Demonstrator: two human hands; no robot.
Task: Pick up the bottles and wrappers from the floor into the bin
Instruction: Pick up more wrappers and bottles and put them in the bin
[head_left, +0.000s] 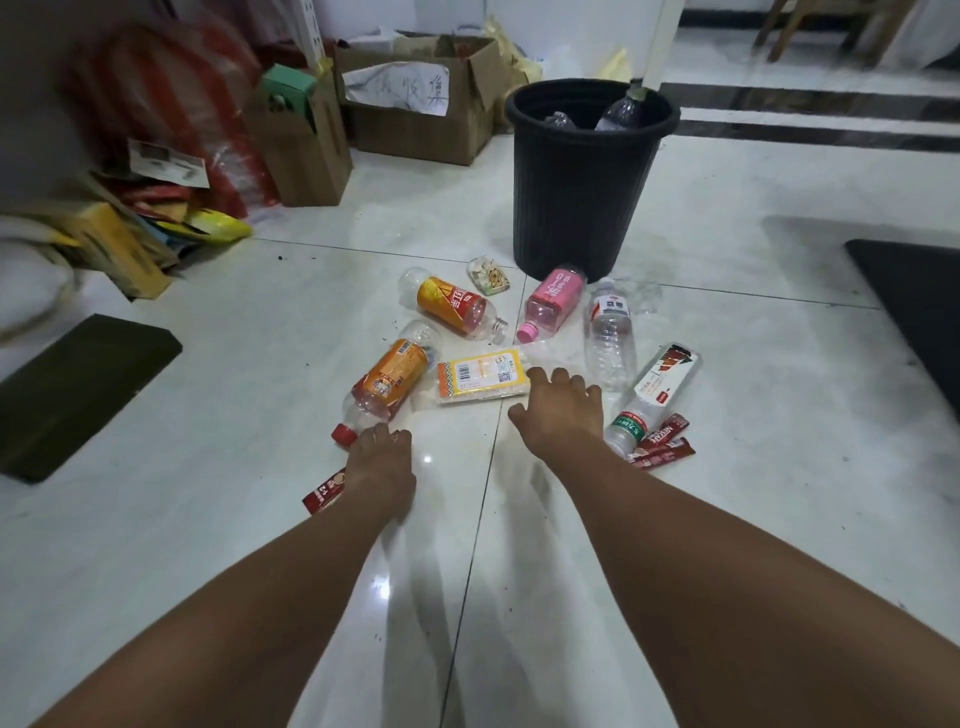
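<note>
In the head view, both arms reach down to the white tiled floor (753, 395). The left hand (382, 460) has loose fingers holding nothing, just beside the red cap of an orange-label bottle (390, 376) that lies on its side. The right hand (560, 410) is spread, empty, its fingertips at the edge of a yellow wrapper packet (480, 382). More bottles and red sachets (665, 444) lie near. The black bin (582, 197) stands behind them, with bottles inside.
</note>
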